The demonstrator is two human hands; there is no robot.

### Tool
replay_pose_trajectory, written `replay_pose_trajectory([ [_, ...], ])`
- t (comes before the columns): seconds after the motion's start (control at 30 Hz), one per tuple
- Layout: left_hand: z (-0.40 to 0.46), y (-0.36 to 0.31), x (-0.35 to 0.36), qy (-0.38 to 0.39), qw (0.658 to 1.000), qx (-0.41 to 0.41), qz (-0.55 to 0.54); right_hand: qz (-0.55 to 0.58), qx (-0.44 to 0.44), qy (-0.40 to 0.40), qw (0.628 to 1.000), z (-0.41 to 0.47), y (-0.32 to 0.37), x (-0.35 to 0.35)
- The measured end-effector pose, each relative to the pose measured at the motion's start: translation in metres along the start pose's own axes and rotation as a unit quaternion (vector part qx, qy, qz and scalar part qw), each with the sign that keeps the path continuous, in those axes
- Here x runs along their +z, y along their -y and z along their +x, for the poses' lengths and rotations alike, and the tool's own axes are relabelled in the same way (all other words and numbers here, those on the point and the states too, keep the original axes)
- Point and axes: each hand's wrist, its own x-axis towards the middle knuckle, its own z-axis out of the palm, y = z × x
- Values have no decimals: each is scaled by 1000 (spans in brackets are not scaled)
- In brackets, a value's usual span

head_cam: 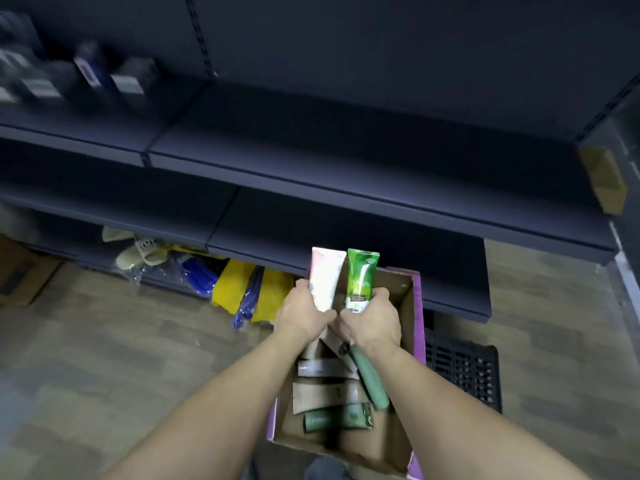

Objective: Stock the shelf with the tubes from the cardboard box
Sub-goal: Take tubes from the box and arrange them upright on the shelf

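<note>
My left hand [301, 315] grips a pink-and-white tube [327, 277] by its lower end, held upright over the cardboard box [407, 317]. My right hand [372, 320] grips a bright green tube [362, 277] the same way, right beside the first. The two hands touch each other above the far end of the box. Several more tubes lie inside the box, among them a dull green tube [369, 377], a beige tube [325, 396] and a dark green tube [337, 415]. The dark blue shelf [346, 161] runs in tiers just beyond the box.
Bagged yellow and blue goods [242, 289] and pale sandals [138, 251] lie on the floor under the lowest shelf at left. A black plastic crate [464, 368] stands right of the box. Dark packaged items [90, 74] sit on the upper shelf's left end. A brown box [17, 275] is at far left.
</note>
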Motion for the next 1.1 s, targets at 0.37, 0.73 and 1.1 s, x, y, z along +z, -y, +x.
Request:
replay_pose_trajectory([
  [0.37,-33,-14,-124,-99,993,58,-30,35,-102,-83,991,-62,95,-28],
  [0.73,-71,-61,-243,-217,956,176,-88,92,-228,-172,954,-116,196,-79],
  [1.1,-100,-162,-328,-280,911,274,-129,124,-289,-262,913,-128,262,-180],
])
